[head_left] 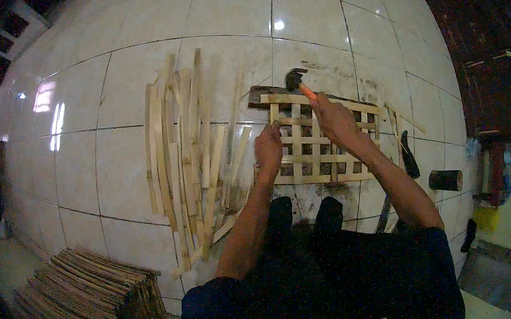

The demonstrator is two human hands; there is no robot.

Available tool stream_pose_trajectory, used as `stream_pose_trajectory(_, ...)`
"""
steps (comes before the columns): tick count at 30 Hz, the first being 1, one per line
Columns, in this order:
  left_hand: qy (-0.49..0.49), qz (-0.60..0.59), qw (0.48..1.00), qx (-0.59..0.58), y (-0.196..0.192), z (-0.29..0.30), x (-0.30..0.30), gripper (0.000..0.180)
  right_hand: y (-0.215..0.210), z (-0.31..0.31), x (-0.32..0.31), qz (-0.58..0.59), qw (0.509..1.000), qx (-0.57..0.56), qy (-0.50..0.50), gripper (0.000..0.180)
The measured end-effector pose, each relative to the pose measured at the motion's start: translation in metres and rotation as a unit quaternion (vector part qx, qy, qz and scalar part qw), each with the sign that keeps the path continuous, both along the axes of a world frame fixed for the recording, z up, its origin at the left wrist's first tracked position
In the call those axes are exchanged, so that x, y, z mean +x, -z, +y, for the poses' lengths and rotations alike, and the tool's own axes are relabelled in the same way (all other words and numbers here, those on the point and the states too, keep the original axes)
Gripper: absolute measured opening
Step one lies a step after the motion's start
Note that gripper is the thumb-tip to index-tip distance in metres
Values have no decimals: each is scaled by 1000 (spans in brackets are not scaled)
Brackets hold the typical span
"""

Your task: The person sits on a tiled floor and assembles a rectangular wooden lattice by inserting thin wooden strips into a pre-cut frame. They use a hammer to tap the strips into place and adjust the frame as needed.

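Lying just right of the frame's centre on the white tiled floor (112,169), a pale lattice of crossed bamboo strips (320,146) has its far edge resting over a dark wooden block (259,96). The right hand (334,120) is closed around the orange handle of a dark-headed hammer (296,80), whose head sits above the lattice's upper rail. The left hand (268,148) presses down on the lattice's left edge, fingers curled on a strip; whether it pinches anything small cannot be told. Left of the lattice, loose pale bamboo slats (189,160) lie fanned out lengthwise. A dense stack of darker bamboo strips (89,304) fills the lower left. A dark cylindrical object (446,180) lies at the right of the frame.
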State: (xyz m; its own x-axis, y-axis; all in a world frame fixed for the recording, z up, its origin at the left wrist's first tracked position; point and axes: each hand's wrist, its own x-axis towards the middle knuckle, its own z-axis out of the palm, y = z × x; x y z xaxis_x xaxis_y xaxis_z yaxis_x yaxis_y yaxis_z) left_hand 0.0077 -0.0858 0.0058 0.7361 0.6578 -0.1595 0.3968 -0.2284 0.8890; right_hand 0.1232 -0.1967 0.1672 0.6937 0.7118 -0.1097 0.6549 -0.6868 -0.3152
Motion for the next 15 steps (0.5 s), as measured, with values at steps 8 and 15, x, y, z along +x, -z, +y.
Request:
stream_pose_trajectory(8,26,-44,998,39,3,-4,7,40,50,-19,-15,-25,994,102,8,34)
stream_pose_trajectory(15,44,-18,985,163,0,-1,-2,34,33,6,-35,118,959,214,142,35)
